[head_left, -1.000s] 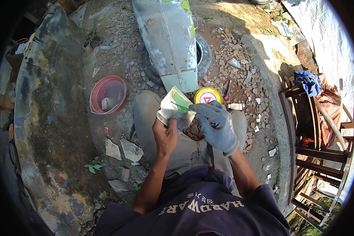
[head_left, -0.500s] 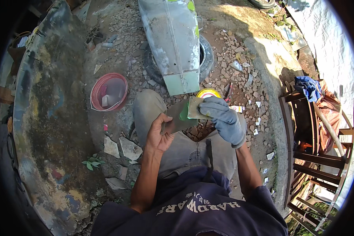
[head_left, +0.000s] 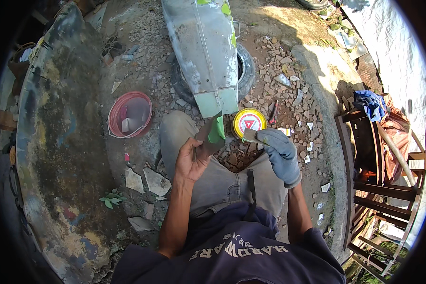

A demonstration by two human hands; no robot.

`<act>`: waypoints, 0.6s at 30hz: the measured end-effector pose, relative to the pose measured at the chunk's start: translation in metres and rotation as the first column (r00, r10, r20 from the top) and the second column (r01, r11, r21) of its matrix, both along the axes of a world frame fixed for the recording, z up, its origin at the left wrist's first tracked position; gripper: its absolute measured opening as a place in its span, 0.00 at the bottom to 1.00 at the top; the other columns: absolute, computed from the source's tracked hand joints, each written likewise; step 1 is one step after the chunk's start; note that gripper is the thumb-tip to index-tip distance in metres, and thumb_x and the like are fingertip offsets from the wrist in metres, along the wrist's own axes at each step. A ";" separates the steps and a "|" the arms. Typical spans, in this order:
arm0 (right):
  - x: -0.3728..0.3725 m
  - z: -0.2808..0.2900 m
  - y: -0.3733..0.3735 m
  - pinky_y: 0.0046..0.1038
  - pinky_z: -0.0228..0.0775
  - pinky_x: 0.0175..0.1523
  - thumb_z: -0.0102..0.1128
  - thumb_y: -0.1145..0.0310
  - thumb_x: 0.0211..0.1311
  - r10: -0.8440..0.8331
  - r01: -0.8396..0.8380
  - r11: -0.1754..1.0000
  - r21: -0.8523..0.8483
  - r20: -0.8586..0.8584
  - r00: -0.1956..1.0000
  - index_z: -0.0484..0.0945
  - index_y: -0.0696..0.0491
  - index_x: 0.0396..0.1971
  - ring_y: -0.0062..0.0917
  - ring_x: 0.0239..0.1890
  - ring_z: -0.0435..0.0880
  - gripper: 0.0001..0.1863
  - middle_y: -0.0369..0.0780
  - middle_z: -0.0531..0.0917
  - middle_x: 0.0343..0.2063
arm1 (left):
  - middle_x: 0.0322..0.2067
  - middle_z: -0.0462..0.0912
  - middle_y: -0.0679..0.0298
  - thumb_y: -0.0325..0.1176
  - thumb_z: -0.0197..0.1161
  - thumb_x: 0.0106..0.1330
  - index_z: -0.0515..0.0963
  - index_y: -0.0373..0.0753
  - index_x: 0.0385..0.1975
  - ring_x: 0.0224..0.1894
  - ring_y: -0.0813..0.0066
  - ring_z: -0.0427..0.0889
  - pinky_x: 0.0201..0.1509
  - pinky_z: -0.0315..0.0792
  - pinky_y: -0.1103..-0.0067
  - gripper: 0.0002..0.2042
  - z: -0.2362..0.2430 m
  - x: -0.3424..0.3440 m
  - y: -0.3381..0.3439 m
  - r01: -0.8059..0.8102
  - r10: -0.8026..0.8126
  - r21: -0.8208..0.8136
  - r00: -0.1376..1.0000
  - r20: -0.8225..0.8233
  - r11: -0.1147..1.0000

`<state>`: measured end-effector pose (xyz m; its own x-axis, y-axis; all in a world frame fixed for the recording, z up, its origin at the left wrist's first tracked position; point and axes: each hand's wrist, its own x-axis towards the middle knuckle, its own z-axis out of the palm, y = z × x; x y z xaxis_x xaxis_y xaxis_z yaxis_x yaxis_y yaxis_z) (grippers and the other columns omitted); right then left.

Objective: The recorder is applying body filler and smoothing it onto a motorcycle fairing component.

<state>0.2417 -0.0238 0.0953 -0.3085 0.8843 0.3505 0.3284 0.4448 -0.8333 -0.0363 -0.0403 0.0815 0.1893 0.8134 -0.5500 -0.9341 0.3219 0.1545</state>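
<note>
My bare left hand (head_left: 191, 163) grips a thin dark flat plate (head_left: 206, 141) by its edge, tilted up. Bright green paste (head_left: 217, 130) coats the plate's far right part. My right hand (head_left: 283, 158), in a blue-grey glove, pinches a small flat spreader (head_left: 252, 136) apart from the plate. Just beyond the spreader sits a round tin (head_left: 245, 121) with a yellow rim and a white and red lid. Ahead lies a long grey metal piece (head_left: 201, 52) with green patches and a pale green near end, resting over a tyre (head_left: 179, 85).
A red bucket (head_left: 113, 113) with cloudy water and small blocks stands at the left. Red-handled pliers (head_left: 274, 112) lie right of the tin amid broken rubble (head_left: 279, 61). A worn wall (head_left: 64, 128) runs along the left; a wooden rack (head_left: 383, 191) with cloths stands right.
My right hand has drawn the spreader away from the plate, right and slightly down, uncovering the tin. My left hand has tilted the plate more upright.
</note>
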 end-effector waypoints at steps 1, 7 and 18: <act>0.000 -0.002 -0.001 0.33 0.76 0.60 0.61 0.79 0.66 -0.091 0.078 0.986 -0.146 -0.083 0.992 0.84 0.56 0.51 0.30 0.52 0.86 0.14 0.41 0.88 0.49 | 0.40 0.87 0.53 0.23 0.52 0.69 0.76 0.24 0.48 0.32 0.70 0.87 0.30 0.84 0.81 0.12 -0.008 -0.003 0.000 0.000 0.000 0.001 1.000 -0.002 1.000; -0.021 -0.024 0.020 0.28 0.81 0.55 0.63 0.74 0.70 -0.365 -0.522 0.584 -0.621 -0.776 0.515 0.80 0.59 0.55 0.23 0.47 0.88 0.16 0.39 0.88 0.46 | 0.49 0.85 0.51 0.25 0.52 0.69 0.74 0.27 0.55 0.50 0.64 0.88 0.49 0.86 0.70 0.17 -0.046 0.007 0.004 0.128 -0.173 0.273 0.974 0.147 0.954; -0.012 -0.062 0.005 0.24 0.82 0.46 0.60 0.77 0.70 -0.355 -0.530 0.268 -0.805 -0.594 0.722 0.83 0.57 0.48 0.22 0.35 0.89 0.10 0.36 0.89 0.36 | 0.43 0.84 0.49 0.27 0.53 0.69 0.75 0.25 0.50 0.33 0.69 0.81 0.25 0.75 0.79 0.14 -0.070 -0.002 0.016 0.140 -0.165 0.187 0.979 0.122 0.972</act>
<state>0.2298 -0.0188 0.0330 -0.5354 0.6602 -0.5268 -0.3692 -0.7439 -0.5571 -0.0385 -0.0240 0.0116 0.3818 0.8508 -0.3611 -0.8921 0.4414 0.0965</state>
